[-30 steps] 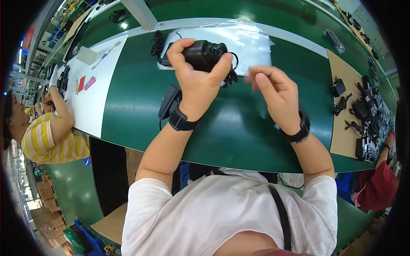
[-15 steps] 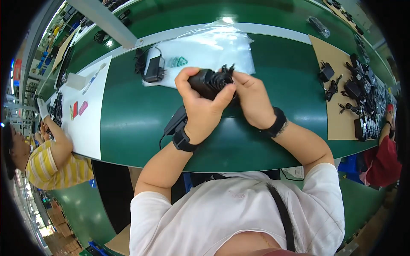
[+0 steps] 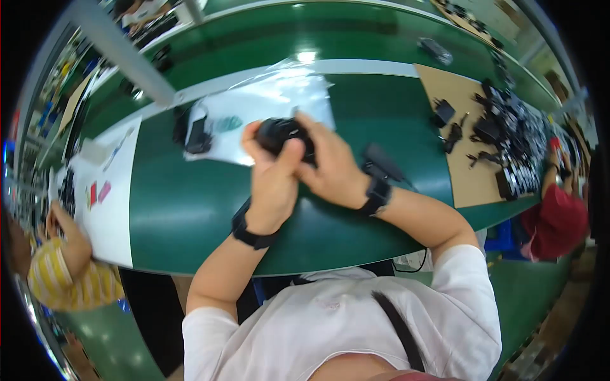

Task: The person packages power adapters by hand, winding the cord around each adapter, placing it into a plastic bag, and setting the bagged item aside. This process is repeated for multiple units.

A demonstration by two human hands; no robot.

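A black power adapter (image 3: 274, 134) with its cord bundled against it is gripped in both hands above the green table; motion blurs its detail. My left hand (image 3: 270, 174) is closed round its near left side, thumb on top. Closed against its right side is my right hand (image 3: 330, 159), which hides part of the cord. A black oblong device (image 3: 384, 164) is just beyond my right wrist. Past the hands, another black adapter (image 3: 199, 134) with its cord sits on the left end of a clear plastic bag (image 3: 260, 105) with a green mark.
At right, a brown cardboard sheet (image 3: 448, 168) carries a heap of black adapters and cables (image 3: 502, 130). A white sheet (image 3: 117, 209) at left bears a pink piece (image 3: 104, 192) and a brush. Co-workers sit at both sides, in yellow stripes (image 3: 76, 273) and red (image 3: 559, 222).
The whole view has shifted, with the table contents now further left. My hands have drawn closer together round the adapter. A black oblong device shows by my right wrist; earlier one showed by my left.
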